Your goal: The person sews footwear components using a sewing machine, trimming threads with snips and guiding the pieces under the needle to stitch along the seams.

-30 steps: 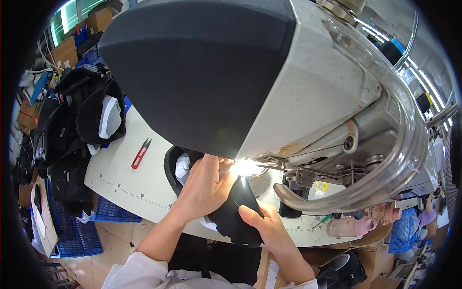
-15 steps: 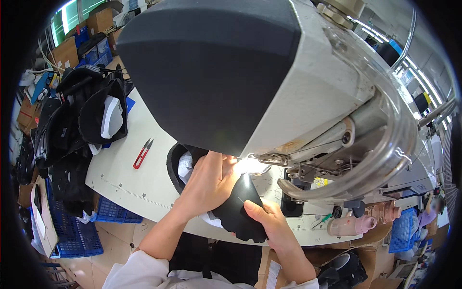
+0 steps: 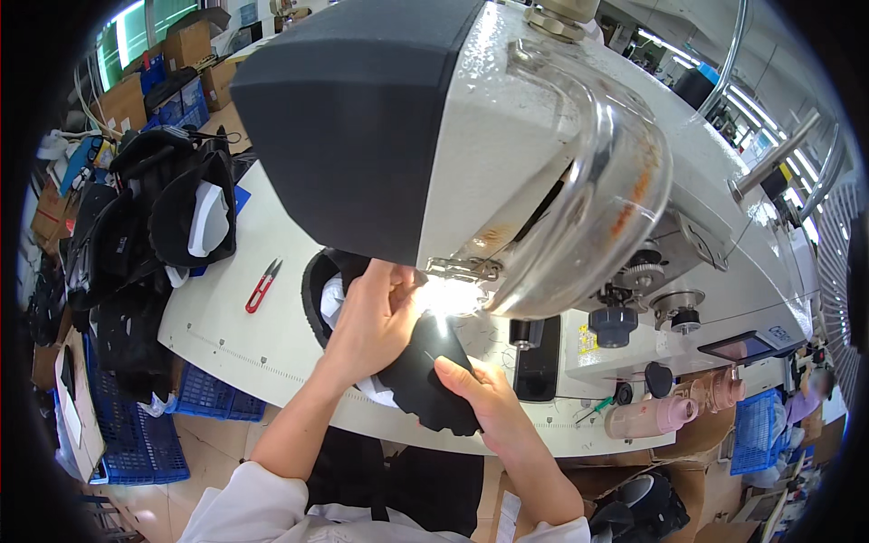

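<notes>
Blue lettering [image 3: 778, 334], yellow label [image 3: 587, 341] on sewing machine [image 3: 516, 113]; scale marks [image 3: 263, 361] along table [image 3: 215, 317].

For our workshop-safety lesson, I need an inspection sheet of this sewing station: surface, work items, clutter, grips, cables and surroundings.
Surface: white table, scale marked along its near edge.
Work items: black workpiece at the sewing machine; glare hides the needle area.
Clutter: red-handled snips on the table at left; dark phone-like slab, green-handled tool and pink bottle at right.
Grips: left hand on the workpiece, fingertips partly hidden; right hand holds its lower part, thumb on top.
Cables: pale cords at upper left, ends unclear.
Surroundings: heaped black items and blue crates at left.
</notes>
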Demonstrator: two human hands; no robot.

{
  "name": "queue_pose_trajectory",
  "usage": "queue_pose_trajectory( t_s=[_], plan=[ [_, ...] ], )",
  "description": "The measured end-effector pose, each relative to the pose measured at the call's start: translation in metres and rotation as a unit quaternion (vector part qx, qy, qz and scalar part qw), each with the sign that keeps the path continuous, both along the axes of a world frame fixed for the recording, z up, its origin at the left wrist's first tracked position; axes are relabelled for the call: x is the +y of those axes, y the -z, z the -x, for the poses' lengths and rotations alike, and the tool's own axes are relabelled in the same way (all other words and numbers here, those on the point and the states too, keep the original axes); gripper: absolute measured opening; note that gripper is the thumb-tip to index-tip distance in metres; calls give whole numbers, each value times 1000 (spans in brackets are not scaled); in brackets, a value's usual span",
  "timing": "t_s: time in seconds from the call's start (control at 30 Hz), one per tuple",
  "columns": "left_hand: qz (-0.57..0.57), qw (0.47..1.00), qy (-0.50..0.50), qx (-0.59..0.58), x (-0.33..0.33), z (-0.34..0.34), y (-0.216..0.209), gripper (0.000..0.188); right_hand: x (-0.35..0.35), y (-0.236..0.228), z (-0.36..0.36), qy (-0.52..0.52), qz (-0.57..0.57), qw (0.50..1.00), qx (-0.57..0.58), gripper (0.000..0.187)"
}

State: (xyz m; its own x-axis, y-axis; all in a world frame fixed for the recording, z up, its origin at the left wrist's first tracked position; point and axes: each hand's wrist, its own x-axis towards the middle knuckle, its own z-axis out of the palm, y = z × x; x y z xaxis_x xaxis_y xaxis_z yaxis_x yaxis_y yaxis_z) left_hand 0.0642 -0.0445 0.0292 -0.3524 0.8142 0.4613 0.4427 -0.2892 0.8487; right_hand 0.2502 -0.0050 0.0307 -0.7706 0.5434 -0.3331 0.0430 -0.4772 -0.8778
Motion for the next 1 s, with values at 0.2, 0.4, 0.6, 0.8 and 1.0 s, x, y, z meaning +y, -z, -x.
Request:
queue_pose_trajectory(
  t_s=[0.2,0.4,0.6,0.8,1.0],
  plan=[
    [27,997,63,47,-8,9,-1,20,2,4,-4,-3,26,1000,10,38],
    [-192,980,60,-3,-6,10,15,24,0,0,-1,-6,42,999,-4,37],
    [-243,967,25,79,-1,8,10,21,-1,11,-2,18,-2,1000,-1,44],
    [-222,972,40,68,4,13,9,20,-1,18,-1,40,2,999,-2,44],
    [-200,978,45,-29,11,24,31,24,-10,18,11,60,32,998,-16,46]
  ],
)
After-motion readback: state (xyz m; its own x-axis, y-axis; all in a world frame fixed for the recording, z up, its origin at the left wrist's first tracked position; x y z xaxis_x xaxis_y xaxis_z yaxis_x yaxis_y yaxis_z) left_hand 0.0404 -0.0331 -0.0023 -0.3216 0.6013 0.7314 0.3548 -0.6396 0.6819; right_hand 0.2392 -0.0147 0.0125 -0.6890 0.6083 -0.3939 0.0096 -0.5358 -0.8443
